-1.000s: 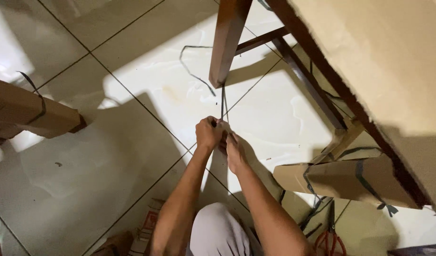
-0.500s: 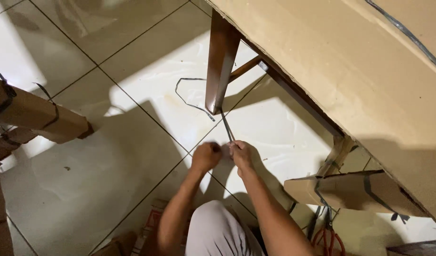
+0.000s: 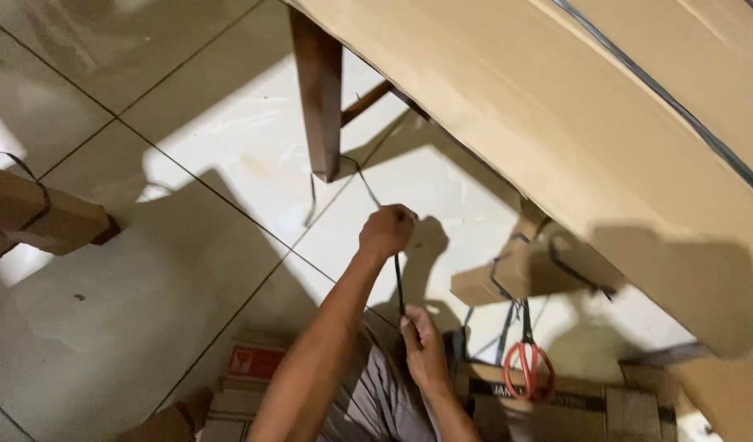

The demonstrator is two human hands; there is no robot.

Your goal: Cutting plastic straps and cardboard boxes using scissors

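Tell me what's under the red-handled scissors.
The red-handled scissors lie on a flat brown cardboard box with a dark printed band. What the box holds, or lies beneath it, is hidden.

Cardboard-wrapped leg cut off left

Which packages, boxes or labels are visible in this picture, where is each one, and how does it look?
Large cardboard wrapping: upper right, brown, crossed by a dark strap.
Wrapped leg: left edge, brown cardboard bound with a dark strap.
Wrapped piece: right of centre, brown cardboard, dark straps.
Flat carton: bottom right, brown with a dark printed band; red-handled scissors lie on it.
Small carton: bottom centre-left, brown with a red rectangular label.
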